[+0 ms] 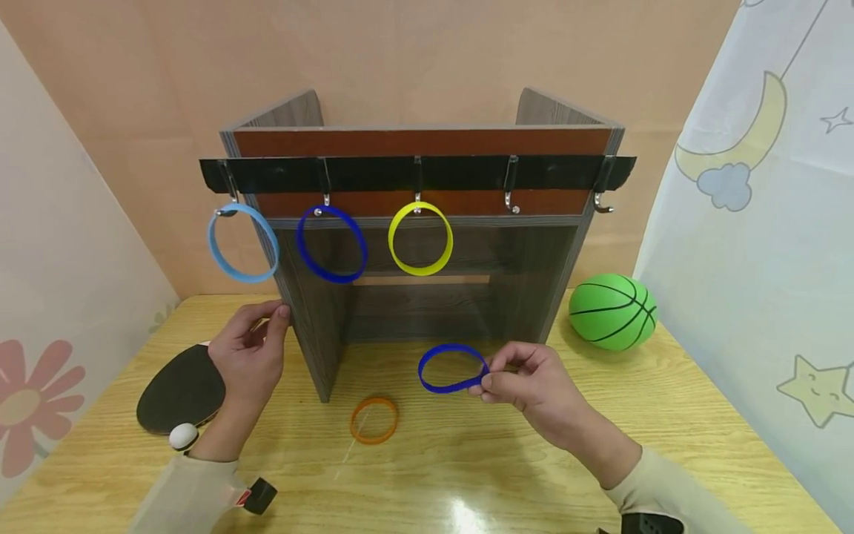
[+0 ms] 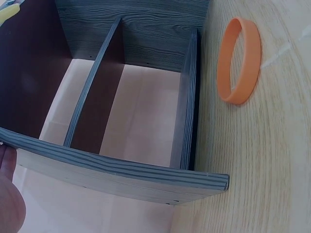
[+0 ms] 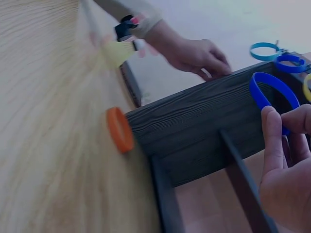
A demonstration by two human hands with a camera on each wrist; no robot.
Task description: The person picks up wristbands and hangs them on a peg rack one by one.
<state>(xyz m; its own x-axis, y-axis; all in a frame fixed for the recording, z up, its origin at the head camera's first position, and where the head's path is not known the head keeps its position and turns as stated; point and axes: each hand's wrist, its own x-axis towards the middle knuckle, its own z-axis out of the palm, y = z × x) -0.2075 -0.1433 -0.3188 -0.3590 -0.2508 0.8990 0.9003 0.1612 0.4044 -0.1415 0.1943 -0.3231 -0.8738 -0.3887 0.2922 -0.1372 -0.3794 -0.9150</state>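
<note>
In the head view my right hand (image 1: 534, 386) pinches a dark blue silicone wristband (image 1: 454, 368) between thumb and fingers, in front of the shelf's lower opening. My left hand (image 1: 252, 352) has its fingertips against the outer side of the wooden shelf unit's left panel (image 1: 310, 334), with no finger showing inside it. A light blue wristband (image 1: 273, 248), another dark blue one (image 1: 362, 245) and a yellow one (image 1: 448, 245) hang from the rack's left and middle hooks. On the table lies an orange wristband (image 1: 395, 423), also beside the shelf in the left wrist view.
A black hook rack (image 1: 460, 174) spans the shelf front; its two right hooks (image 1: 510, 200) carry nothing. At the right sits a green ball (image 1: 614, 311) with black lines. By my left forearm are a black paddle (image 1: 180, 389) and a small white ball (image 1: 183, 436).
</note>
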